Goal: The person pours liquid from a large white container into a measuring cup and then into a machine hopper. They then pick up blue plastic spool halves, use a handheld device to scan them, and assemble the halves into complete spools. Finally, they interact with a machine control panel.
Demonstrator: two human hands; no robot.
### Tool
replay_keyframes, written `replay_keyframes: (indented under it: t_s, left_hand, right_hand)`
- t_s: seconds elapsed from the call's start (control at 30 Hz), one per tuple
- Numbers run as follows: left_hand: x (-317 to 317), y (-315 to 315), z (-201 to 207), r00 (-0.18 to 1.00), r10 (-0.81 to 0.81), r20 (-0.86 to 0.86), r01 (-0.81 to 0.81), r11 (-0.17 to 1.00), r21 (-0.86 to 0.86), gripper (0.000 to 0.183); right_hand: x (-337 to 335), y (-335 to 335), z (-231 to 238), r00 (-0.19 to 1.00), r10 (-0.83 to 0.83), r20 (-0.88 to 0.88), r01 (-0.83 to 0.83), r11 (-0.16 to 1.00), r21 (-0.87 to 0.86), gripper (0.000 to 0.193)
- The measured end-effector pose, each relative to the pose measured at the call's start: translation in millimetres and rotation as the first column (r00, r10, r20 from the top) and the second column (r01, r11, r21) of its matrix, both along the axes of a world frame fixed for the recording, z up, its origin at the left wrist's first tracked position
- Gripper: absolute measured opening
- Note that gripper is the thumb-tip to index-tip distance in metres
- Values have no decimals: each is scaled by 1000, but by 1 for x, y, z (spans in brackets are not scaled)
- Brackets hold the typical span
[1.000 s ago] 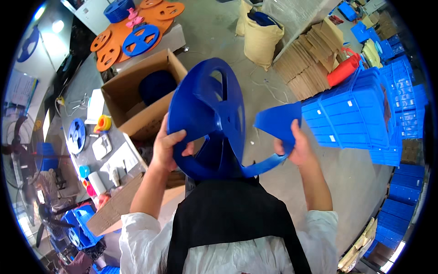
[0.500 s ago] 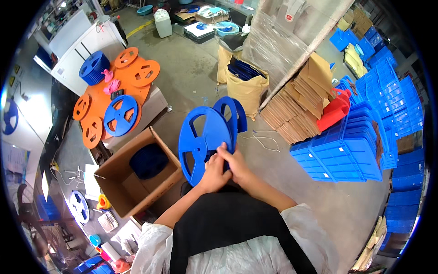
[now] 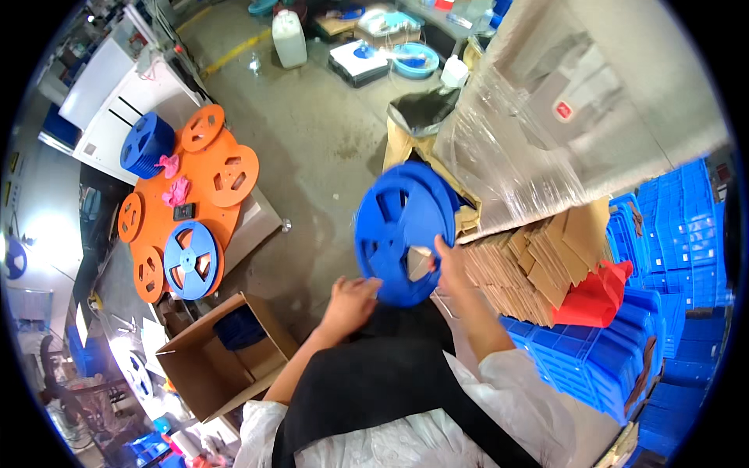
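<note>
A blue plastic reel (image 3: 399,234) with cut-out windows is held upright in front of me, a second blue disc overlapping it behind. My right hand (image 3: 452,271) grips its right edge, thumb against the rim. At the lower left rim is my left hand (image 3: 350,304), fingers curled in and fingertips touching the edge. Just beyond the reel stands a tan sack (image 3: 399,144) with an open dark mouth, partly hidden by the reel. To the left, an open cardboard box (image 3: 269,355) holds dark blue discs (image 3: 238,327) at its far end.
An orange table top (image 3: 204,181) at left carries orange discs, a blue reel (image 3: 190,260) and a blue reel stack (image 3: 147,147). Flattened cartons (image 3: 511,273), a red plastic item (image 3: 594,296) and blue crates (image 3: 581,355) stand at right, beside a film-wrapped panel (image 3: 507,148).
The view has swung, so the reel now appears further right, before the sack. My hands, together at the reel's lower edge before, have moved apart to its two sides.
</note>
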State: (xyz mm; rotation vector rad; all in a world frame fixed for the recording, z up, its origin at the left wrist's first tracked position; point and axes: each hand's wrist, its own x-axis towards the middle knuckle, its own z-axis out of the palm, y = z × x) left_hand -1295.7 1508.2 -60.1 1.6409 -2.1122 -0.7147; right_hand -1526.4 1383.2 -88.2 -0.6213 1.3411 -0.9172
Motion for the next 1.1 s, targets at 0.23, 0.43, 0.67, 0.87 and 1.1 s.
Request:
replay_keyframes:
  t_s: [0.23,0.43,0.67,0.87,1.1]
  left_hand:
    - [56,-41,-44,950,273,149,-310,804,506,43]
    - [63,-42,-54,824,558,98,-459,557,693,43]
    - [90,-134,-50,844,530,76,-451,628,633,41]
    - [148,-202,-48,926,374,56,-325,710,624,43]
    - [219,-266,-22,941,300,154,-326,690,647,43]
  right_hand:
    - [-104,-251,-23,747,305,-590,-371,929,10,38]
    - [-116,-284,-26,523,333,-784,-456,887,73,37]
    - [-28,-140,-134,89,307,-948,-806,581,112,61]
    - [14,-168,-149,104,405,-908,-671,703,237,73]
    - [79,-221,-173,68,433,-899,-608,732,307,69]
